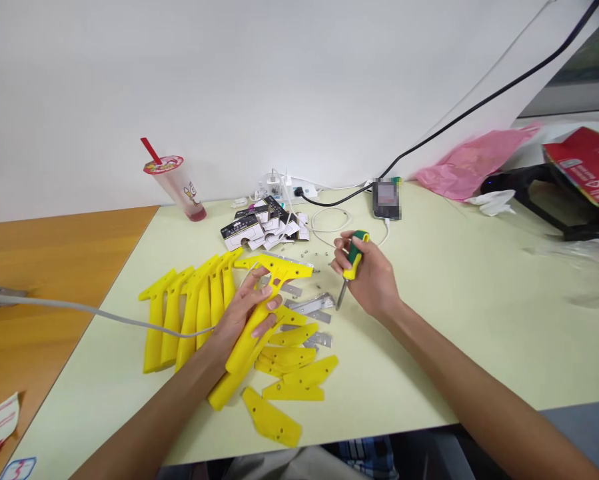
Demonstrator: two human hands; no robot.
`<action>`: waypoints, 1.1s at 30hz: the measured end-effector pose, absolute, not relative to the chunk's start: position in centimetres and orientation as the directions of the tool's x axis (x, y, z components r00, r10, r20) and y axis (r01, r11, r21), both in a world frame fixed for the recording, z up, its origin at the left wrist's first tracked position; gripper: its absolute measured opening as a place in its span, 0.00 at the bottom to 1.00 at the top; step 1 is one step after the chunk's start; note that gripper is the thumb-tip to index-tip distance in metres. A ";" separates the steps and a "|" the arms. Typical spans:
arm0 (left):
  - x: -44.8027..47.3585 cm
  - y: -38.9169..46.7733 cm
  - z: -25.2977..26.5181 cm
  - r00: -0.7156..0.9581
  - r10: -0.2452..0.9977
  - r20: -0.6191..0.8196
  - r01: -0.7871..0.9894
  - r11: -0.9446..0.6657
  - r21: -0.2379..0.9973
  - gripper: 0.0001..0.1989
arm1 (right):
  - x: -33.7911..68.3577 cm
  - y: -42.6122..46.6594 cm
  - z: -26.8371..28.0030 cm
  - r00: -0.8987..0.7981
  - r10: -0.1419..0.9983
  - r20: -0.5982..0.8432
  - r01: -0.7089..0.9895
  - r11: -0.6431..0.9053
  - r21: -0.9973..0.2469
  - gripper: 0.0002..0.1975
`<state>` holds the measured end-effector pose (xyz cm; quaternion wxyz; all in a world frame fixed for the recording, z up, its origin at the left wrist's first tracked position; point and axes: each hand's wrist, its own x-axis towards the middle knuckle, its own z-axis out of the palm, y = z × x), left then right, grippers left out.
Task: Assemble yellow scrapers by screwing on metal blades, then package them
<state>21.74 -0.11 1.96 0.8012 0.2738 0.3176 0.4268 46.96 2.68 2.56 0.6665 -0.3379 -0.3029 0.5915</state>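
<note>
My left hand [238, 312] is wrapped round a yellow plastic scraper handle [285, 267], its wide head with screw holes facing up and right. My right hand [378, 279] grips a screwdriver [358, 252] with a green and yellow handle, its shaft slanting down towards the table. A row of similar yellow scraper handles [192, 310] lies left of my left hand. Beneath and right of it are several loose yellow cover plates [274, 419]. Flat grey metal blades [319, 315] lie between my hands, one in clear wrapping. Small screws [317, 254] are scattered behind them.
Black and white cards [242, 231] are piled at the back, before a power strip [306, 193] with plugs and cables. A lidded cup [176, 187] with a red straw stands back left. A phone-like device [387, 200] and pink bag [479, 163] are right. A grey cable [104, 313] crosses left.
</note>
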 end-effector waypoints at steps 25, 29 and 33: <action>22.2 -1.2 3.6 0.397 0.891 -0.221 -0.620 0.438 0.651 0.21 | 48.2 1.4 0.5 0.148 0.921 0.360 0.008 0.362 -0.932 0.29; 22.3 -0.8 2.9 0.378 0.893 -0.246 -0.609 0.439 0.660 0.22 | 48.4 1.7 0.4 0.152 0.902 0.404 0.029 0.405 -0.914 0.28; 22.6 -0.5 2.4 0.368 0.888 -0.276 -0.583 0.452 0.676 0.24 | 48.6 2.2 0.4 0.234 0.829 0.508 0.044 0.513 -0.857 0.27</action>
